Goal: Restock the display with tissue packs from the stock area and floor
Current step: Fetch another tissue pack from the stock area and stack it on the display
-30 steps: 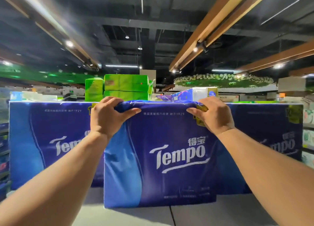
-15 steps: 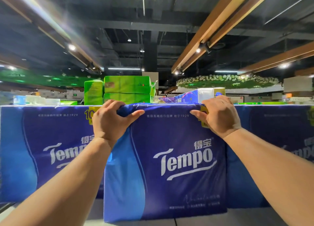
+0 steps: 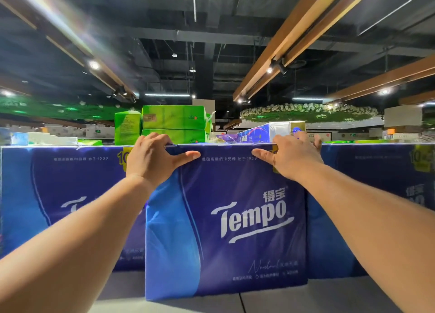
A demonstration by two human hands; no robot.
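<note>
A large blue Tempo tissue pack [image 3: 226, 220] stands upright on the grey display surface [image 3: 277, 301], in front of me. My left hand [image 3: 153, 158] grips its top edge at the left, fingers curled over the back and thumb on the front. At the pack's top right corner my right hand [image 3: 292, 157] holds it the same way. Two more blue Tempo packs stand behind it, one to the left [image 3: 63, 195] and one to the right [image 3: 376, 195], their tops level with the held pack.
Green tissue packs [image 3: 174, 121] are stacked behind the blue row at centre. A white and purple pack [image 3: 270, 130] lies behind my right hand. Low pale packs [image 3: 44, 138] sit at the far left. Shop ceiling beams and lamps fill the upper view.
The held pack has moved back toward the row, its top now level with the neighbouring packs. My thumbs have spread flatter along the front edge, and the view has come closer.
</note>
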